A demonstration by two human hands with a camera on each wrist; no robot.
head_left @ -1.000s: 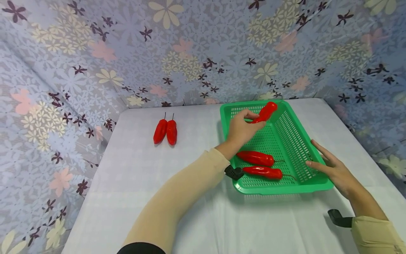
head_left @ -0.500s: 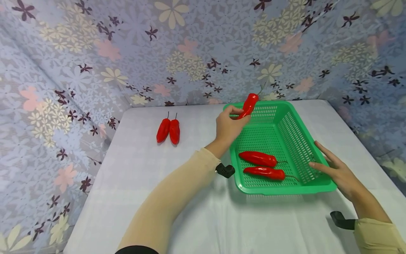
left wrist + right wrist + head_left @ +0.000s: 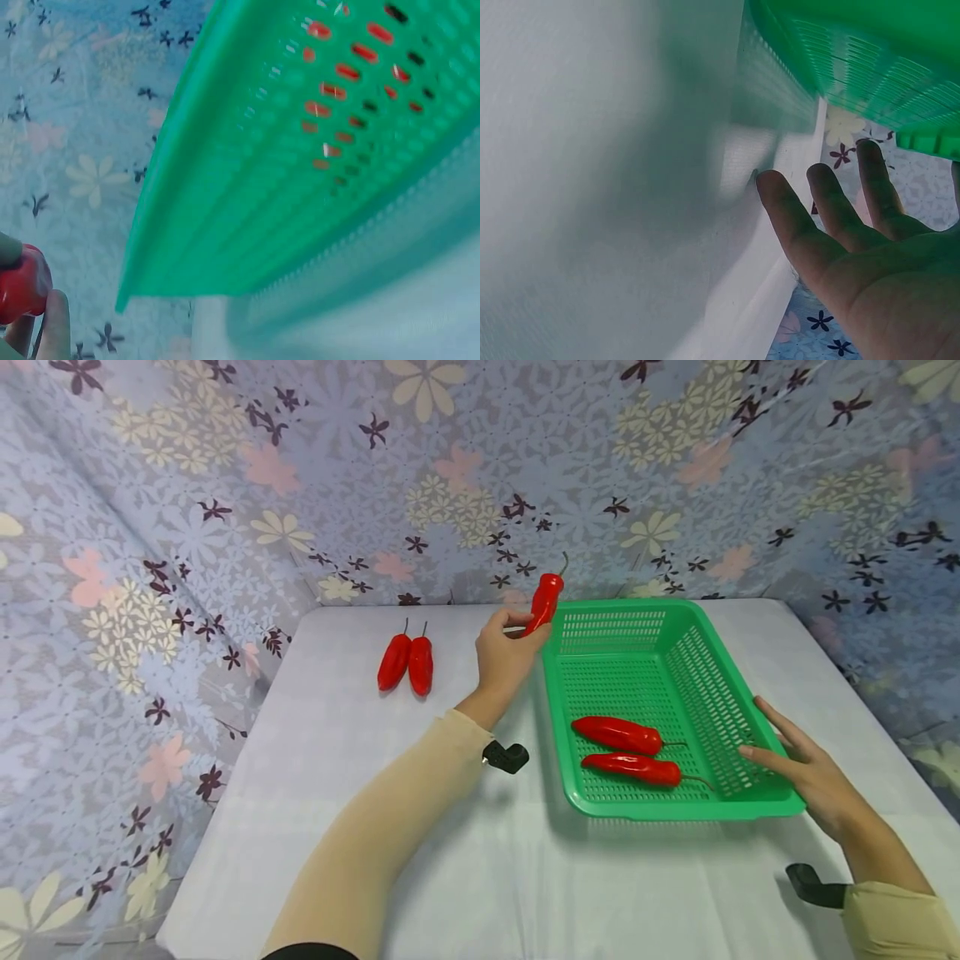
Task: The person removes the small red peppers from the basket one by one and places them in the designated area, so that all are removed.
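Observation:
In the head view my left hand (image 3: 504,653) pinches a red chili pepper (image 3: 547,597) near its pointed end, stem up, just left of the green basket (image 3: 557,727). The left wrist view catches only part of that pepper (image 3: 26,286) between fingertips at the lower left. Two more red peppers, an upper one (image 3: 618,734) and a lower one (image 3: 634,769), lie side by side in the basket. At the basket's right side is my right hand (image 3: 821,783), thumb over the rim. Its other fingers stretch out straight beneath the basket's side in the right wrist view.
Two red peppers, a left one (image 3: 394,662) and a right one (image 3: 422,666), lie close together at the back left of the white-covered table (image 3: 300,760). Flower-patterned cloth (image 3: 465,468) hangs behind the table and at its sides.
My left hand has carried the pepper leftward from over the basket to beside its left rim, and the pepper's stem now points up. My right hand stays at the basket's right side.

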